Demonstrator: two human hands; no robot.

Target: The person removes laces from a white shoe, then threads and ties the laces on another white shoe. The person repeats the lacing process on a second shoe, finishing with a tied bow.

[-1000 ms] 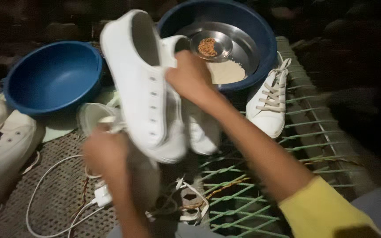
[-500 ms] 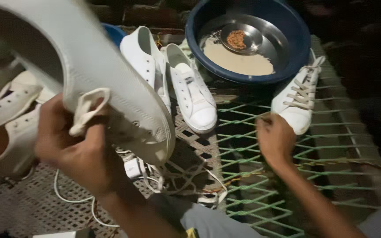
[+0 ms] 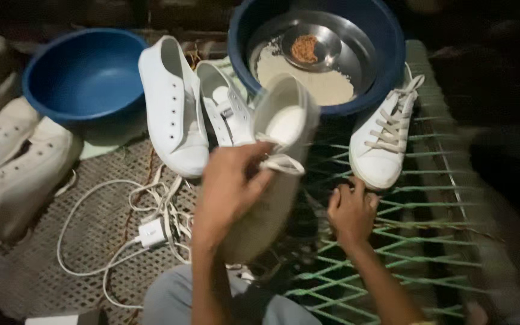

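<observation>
My left hand (image 3: pixel 230 180) grips a white canvas shoe (image 3: pixel 272 174) by its heel and pull tab, opening turned toward me, held above the woven green rope mat (image 3: pixel 392 241). My right hand (image 3: pixel 350 210) rests on the mat with curled fingers, just below the toe of a laced white shoe (image 3: pixel 383 135), and holds nothing that I can see. Two unlaced white shoes (image 3: pixel 173 105) (image 3: pixel 224 111) lie side by side behind the held one.
A large blue basin (image 3: pixel 386 36) at the back holds a steel dish with pale powder and a small steel bowl of orange grains. An empty blue basin (image 3: pixel 85 72) sits at left. More white shoes (image 3: pixel 13 162) lie far left. White cable and charger (image 3: pixel 151 232) sprawl on the mat.
My left hand has brought the held shoe from the left side to the centre and turned it heel-up. My right hand has shifted slightly toward the laced shoe.
</observation>
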